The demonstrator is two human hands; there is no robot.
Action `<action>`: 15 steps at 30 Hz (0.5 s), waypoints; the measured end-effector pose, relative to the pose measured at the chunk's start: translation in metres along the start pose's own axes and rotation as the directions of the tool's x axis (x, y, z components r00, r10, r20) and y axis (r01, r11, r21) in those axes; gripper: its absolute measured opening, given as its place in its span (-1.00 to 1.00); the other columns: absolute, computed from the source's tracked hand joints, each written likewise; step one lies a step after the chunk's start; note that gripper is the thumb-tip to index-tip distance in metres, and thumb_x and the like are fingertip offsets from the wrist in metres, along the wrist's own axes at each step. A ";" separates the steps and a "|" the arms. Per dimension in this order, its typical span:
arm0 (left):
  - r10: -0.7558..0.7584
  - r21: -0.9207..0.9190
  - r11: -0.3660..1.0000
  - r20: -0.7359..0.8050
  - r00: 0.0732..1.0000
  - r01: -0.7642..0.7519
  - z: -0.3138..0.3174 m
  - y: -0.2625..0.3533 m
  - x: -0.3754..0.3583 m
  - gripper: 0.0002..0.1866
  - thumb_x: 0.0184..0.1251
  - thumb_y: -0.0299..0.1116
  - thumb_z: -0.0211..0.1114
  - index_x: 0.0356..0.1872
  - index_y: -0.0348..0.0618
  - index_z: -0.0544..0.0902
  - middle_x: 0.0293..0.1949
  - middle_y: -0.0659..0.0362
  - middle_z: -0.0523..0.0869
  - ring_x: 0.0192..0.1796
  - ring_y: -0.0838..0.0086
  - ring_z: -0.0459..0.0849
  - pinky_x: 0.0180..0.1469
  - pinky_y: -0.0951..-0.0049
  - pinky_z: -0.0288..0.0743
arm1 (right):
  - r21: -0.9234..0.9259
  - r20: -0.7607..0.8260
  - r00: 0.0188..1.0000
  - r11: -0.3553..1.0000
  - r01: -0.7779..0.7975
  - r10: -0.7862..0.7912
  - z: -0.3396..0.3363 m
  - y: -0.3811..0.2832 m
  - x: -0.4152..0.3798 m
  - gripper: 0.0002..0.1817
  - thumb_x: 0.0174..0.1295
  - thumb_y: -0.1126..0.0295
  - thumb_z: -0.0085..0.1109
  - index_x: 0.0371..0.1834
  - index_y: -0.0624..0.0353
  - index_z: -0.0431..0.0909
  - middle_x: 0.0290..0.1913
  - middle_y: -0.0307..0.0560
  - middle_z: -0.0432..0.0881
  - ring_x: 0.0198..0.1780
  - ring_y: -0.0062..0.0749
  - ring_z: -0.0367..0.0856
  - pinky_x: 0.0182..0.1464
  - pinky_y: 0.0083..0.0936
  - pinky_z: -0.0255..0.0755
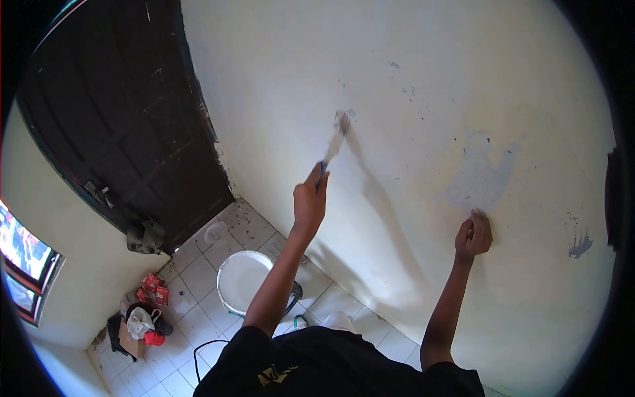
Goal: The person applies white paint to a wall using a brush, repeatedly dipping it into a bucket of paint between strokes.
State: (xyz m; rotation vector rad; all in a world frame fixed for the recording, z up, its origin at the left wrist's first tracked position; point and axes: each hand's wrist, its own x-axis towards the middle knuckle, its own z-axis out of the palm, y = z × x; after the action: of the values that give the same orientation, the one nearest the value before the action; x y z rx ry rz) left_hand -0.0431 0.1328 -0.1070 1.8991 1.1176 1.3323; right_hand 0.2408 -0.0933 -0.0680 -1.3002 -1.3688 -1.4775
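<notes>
My left hand (311, 200) is closed round the dark blue handle of a scraper (335, 141). The scraper's blade end, somewhat blurred, is at the pale wall (278, 119), beside small grey marks. Lower right of a large grey patch (486, 175) on the same wall, my right hand (473, 235) is held against or close to the surface with its fingers curled. Whether it holds anything small is hidden by the fingers.
A white bucket (243, 281) stands on the tiled floor (192, 284) below my left arm. A dark door (126, 106) is at the left. Red packets (153, 288), a white bag (139, 322) and a cardboard box (131, 343) lie near the left wall.
</notes>
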 end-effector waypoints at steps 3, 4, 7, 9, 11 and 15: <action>-0.030 0.032 0.999 0.096 0.995 0.027 0.001 -0.022 -0.025 -0.65 0.42 -0.29 0.19 0.10 -0.29 0.59 -0.59 -0.15 0.59 -0.59 0.05 0.56 -0.49 0.23 0.41 | -0.029 0.047 0.996 0.997 -0.075 0.077 -0.001 0.000 -0.006 -0.75 0.04 0.71 0.12 -0.21 0.25 0.62 -0.43 0.01 0.64 -0.45 -0.18 0.65 -0.39 -0.39 0.55; -0.026 0.036 0.999 0.107 0.994 0.023 -0.003 -0.024 -0.032 -0.65 0.42 -0.29 0.19 0.10 -0.29 0.59 -0.59 -0.15 0.59 -0.59 0.05 0.56 -0.49 0.23 0.41 | 0.000 0.022 0.999 0.999 -0.036 0.036 0.002 -0.003 0.004 -0.74 0.06 0.74 0.10 -0.19 0.25 0.61 -0.51 -0.07 0.54 -0.57 -0.31 0.44 -0.52 -0.44 0.33; -0.036 0.145 0.989 0.178 0.983 0.010 -0.019 -0.015 -0.041 -0.69 0.40 -0.24 0.20 0.04 -0.17 0.64 -0.49 -0.13 0.66 -0.42 0.00 0.68 -0.35 0.14 0.52 | 0.003 0.045 0.999 1.000 -0.023 0.023 -0.002 -0.001 -0.004 -0.74 0.06 0.74 0.09 -0.19 0.26 0.60 -0.51 -0.08 0.53 -0.58 -0.32 0.42 -0.54 -0.45 0.31; -0.204 0.438 0.897 0.299 0.932 0.056 -0.039 0.007 -0.038 -0.73 0.34 -0.15 0.23 -0.05 0.03 0.70 -0.35 -0.06 0.72 -0.27 0.00 0.69 -0.19 0.10 0.55 | -0.028 0.089 0.995 0.999 -0.045 0.047 -0.004 0.002 -0.007 -0.74 0.04 0.72 0.11 -0.19 0.25 0.61 -0.43 -0.02 0.62 -0.49 -0.19 0.61 -0.42 -0.39 0.52; -0.182 0.474 0.880 0.373 0.910 -0.018 -0.045 0.019 -0.036 -0.74 0.33 -0.12 0.23 -0.09 0.06 0.72 -0.36 -0.03 0.72 -0.28 0.01 0.69 -0.20 0.10 0.56 | 0.025 0.063 0.997 0.999 -0.046 0.044 -0.003 -0.001 -0.002 -0.73 0.04 0.72 0.11 -0.18 0.25 0.60 -0.47 -0.05 0.59 -0.52 -0.23 0.57 -0.46 -0.42 0.48; -0.069 0.376 0.922 0.392 0.918 -0.091 -0.034 0.037 -0.035 -0.76 0.33 -0.11 0.23 -0.15 0.08 0.74 -0.51 -0.01 0.67 -0.40 0.02 0.64 -0.30 0.10 0.51 | 0.019 0.065 0.997 0.999 -0.047 0.046 -0.003 0.000 -0.004 -0.72 0.04 0.72 0.11 -0.18 0.25 0.60 -0.49 -0.07 0.57 -0.55 -0.27 0.52 -0.49 -0.44 0.44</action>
State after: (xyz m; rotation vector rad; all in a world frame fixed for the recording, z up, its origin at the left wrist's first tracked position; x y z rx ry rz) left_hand -0.0692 0.0834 -0.0820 2.3287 1.2148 0.7009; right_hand 0.2412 -0.0963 -0.0714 -1.3681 -1.3820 -1.3974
